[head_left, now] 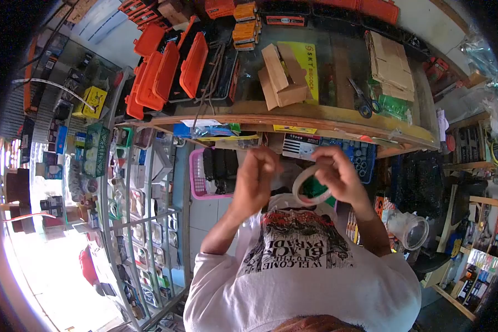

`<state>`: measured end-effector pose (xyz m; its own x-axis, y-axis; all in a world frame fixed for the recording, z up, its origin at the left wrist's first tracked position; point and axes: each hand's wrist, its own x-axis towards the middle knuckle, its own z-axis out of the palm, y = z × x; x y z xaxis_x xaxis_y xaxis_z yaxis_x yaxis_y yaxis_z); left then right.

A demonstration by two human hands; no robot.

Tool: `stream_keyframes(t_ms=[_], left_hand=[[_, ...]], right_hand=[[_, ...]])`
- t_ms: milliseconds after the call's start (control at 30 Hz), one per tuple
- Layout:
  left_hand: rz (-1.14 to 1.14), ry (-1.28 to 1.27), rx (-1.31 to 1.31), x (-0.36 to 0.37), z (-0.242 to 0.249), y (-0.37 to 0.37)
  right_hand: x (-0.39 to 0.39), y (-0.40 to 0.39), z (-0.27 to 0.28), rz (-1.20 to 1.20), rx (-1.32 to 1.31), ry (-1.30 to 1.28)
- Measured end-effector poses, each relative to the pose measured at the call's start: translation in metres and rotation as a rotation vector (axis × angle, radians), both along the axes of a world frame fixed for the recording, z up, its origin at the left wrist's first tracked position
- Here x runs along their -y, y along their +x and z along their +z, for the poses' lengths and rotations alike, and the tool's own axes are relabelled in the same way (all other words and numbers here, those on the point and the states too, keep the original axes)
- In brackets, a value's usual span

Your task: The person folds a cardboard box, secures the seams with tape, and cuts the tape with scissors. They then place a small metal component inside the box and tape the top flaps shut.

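Tape roll (297, 190) — pinched, right grip (339, 178).

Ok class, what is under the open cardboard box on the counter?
A yellow sheet shows from under the open cardboard box; its covered part, and anything else beneath, cannot be seen.

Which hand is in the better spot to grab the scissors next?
Probably the right hand: the scissors lie on its side of the counter. It holds the tape roll, though, so it might need to put that down. The left hand is farther away.
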<state>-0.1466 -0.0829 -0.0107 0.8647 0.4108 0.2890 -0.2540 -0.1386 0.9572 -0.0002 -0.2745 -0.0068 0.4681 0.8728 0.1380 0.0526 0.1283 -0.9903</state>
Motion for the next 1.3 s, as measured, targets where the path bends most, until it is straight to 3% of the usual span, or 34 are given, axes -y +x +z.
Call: stream_keyframes(t_ms=[33, 133, 267, 367, 700, 900, 1067, 1300], left_hand=[[0.009, -0.059, -0.036, -0.005, 0.013, 0.001], [-0.089, 0.212, -0.029, -0.002, 0.049, 0.004], [-0.169, 0.323, -0.131, 0.008, 0.071, 0.004], [-0.121, 0.416, -0.01, 0.008, 0.062, 0.005], [-0.163, 0.23, -0.086, 0.011, 0.061, 0.001], [-0.037, 0.675, 0.129, 0.016, 0.046, 0.018], [0.048, 0.868, 0.119, 0.025, 0.027, 0.029], [0.004, 0.703, 0.121, 0.021, 0.016, 0.031]], right_hand=[[-0.004, 0.003, 0.002, -0.046, -0.017, 0.091], [-0.008, 0.015, 0.015, 0.034, -0.022, 0.168], [-0.016, 0.014, 0.024, 0.074, 0.042, 0.22], [-0.015, 0.014, 0.032, 0.081, 0.082, 0.183], [-0.01, 0.021, 0.036, 0.148, 0.435, 0.16], [0.003, 0.014, 0.036, 0.097, 0.138, -0.001], [0.004, 0.008, 0.025, 0.014, 0.184, 0.023], [0.004, 0.007, 0.024, -0.002, 0.178, 0.045]])
